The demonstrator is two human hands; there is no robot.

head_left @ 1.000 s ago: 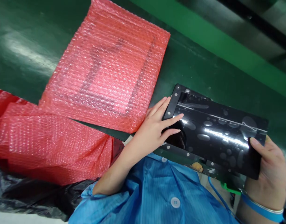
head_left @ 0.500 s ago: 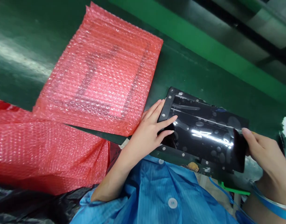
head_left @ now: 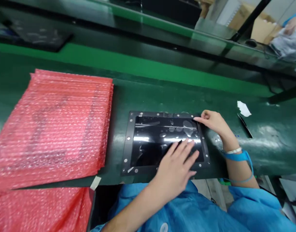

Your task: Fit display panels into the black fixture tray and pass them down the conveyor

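A glossy black panel (head_left: 152, 141) lies flat inside a black frame with small rivets (head_left: 128, 141) on the green bench. My left hand (head_left: 176, 167) rests palm down on the panel's lower right part, fingers stretched out. My right hand (head_left: 212, 120) pinches at the panel's top right corner, fingers curled; what it grips is too small to name. A blue wrist strap (head_left: 237, 156) with a cord is on my right wrist.
A stack of red bubble-wrap bags (head_left: 53, 125) lies left of the frame, and more red bubble wrap (head_left: 39, 209) hangs below the bench edge. A white scrap (head_left: 243, 108) and a thin dark tool (head_left: 244, 126) lie at the right. A raised green rail (head_left: 148, 66) runs behind.
The panel, held tilted in both hands before, now lies flat in the frame. My left hand moved onto its lower right, my right hand to its top right corner. The view swung level.
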